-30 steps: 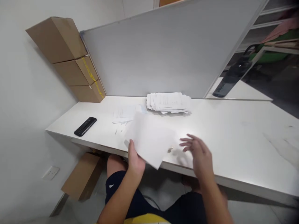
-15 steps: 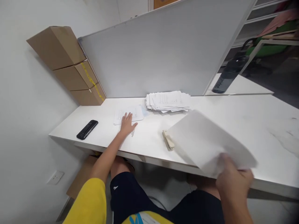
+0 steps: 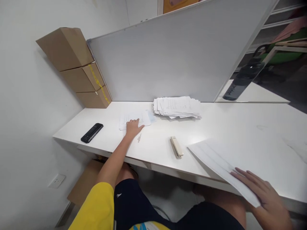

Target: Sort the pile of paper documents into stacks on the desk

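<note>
In the head view, the stapler (image 3: 177, 147) lies on the white desk (image 3: 158, 142), untouched by either hand. To its right, near but apart, a sheet of paper (image 3: 213, 156) slants out over the desk's front edge. The right hand (image 3: 266, 195) lies across the sheet's near end, fingers extended on top; the thumb is hidden, so I cannot tell whether it grips.

Left of the stapler and farther back, the left hand (image 3: 133, 128) rests palm down, fingers slightly spread and thumb out to the side, on some loose papers (image 3: 145, 117). Beyond the stapler, a thick stack of papers (image 3: 177, 107) sits piled against the board (image 3: 168, 60).

The paper handling looks partway along: one sheet is apart on the right, while the loose papers are not yet lifted. Whether any pages are stapled is too small to tell.
</note>
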The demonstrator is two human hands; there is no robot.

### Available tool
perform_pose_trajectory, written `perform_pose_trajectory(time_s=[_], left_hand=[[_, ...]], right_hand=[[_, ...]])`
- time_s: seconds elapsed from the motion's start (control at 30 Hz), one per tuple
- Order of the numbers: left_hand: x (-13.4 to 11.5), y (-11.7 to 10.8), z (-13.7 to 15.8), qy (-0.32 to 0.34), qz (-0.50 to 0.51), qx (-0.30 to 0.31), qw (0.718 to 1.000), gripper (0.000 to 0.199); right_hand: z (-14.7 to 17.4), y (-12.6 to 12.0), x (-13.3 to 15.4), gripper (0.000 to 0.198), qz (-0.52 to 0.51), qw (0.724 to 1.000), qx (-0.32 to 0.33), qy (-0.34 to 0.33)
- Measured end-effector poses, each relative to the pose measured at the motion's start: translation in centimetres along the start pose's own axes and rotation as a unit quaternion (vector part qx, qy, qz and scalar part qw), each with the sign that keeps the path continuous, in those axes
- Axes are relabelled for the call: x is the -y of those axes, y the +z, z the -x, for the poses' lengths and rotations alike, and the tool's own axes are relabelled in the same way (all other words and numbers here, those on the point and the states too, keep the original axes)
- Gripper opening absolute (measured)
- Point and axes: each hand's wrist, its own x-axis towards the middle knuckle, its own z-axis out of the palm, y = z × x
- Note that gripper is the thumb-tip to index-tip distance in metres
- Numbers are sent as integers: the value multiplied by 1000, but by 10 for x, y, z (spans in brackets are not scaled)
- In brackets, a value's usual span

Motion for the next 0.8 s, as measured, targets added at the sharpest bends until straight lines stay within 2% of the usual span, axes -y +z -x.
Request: perform_pose_trajectory(time_s=[0.13, 0.23, 0.3, 0.4, 0.5, 0.6, 0.7, 0.8], left_hand=[[-4, -3, 1, -16, -2, 6, 1000, 54], [-3, -2, 0, -18, 1, 6, 1000, 62], [-1, 0, -2, 11, 9, 11, 1000, 64], [3, 3, -6, 75, 32, 42, 996, 58], [4, 6, -8, 90, 49, 54, 993, 48], [2, 8, -5, 89, 60, 29, 994, 38], [0, 7, -1, 77, 74, -12, 994, 36], [-1, 2, 2, 56, 96, -70, 991, 29]], right_hand=[[11, 0, -14, 56, 68, 996, 52, 23], [8, 4, -7, 69, 103, 991, 83, 34], [5, 9, 8, 68, 121, 990, 64, 38], [0, 22, 39, 61, 146, 989, 3, 17], [-3, 39, 59, 59, 170, 985, -17, 1], [-4, 46, 53, 57, 199, 980, 19, 1], [-1, 39, 37, 49, 183, 982, 42, 4], [5, 24, 38, 43, 152, 986, -22, 68]])
